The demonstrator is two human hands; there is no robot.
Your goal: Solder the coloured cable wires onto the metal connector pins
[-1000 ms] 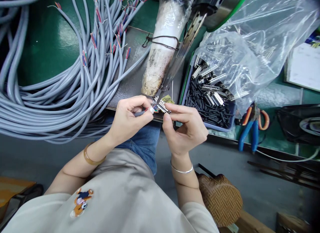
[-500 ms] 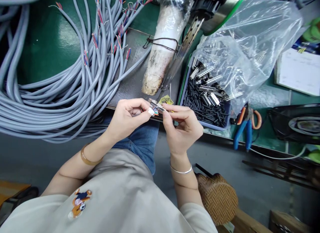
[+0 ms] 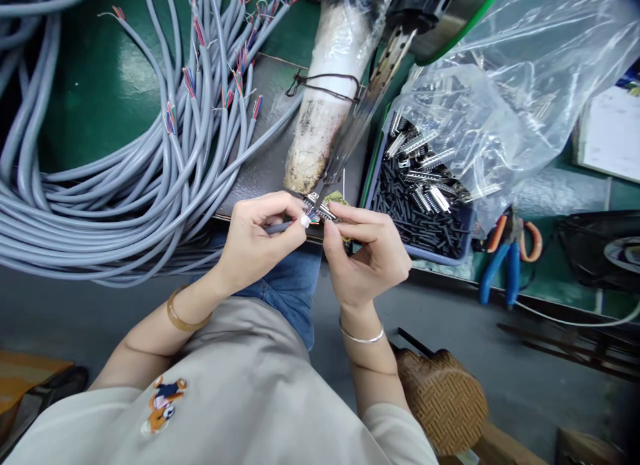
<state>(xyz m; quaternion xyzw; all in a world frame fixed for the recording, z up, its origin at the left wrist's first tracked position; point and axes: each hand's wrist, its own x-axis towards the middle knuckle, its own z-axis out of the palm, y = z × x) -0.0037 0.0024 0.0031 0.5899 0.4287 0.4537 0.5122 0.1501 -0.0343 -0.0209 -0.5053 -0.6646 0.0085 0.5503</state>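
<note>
Around the D-sub connector, grey multi-core cables [image 3: 125, 218] sprawl at ten o'clock; the left hand [image 3: 263, 235], at nine, pinches one grey cable [image 3: 276, 228] with coloured wires fanned out. The D-sub connector [image 3: 327, 215] sits between both hands, its end pinched by the right hand [image 3: 369, 252] at four, beneath the soldering iron [image 3: 353, 128], which slants toward one. A blue bin [image 3: 440, 257] lies at two, pliers [image 3: 511, 255] at three.

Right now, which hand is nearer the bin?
Right. The right hand is close to the bin, by its near left corner; the left hand is farther left, beyond the right hand.
</note>
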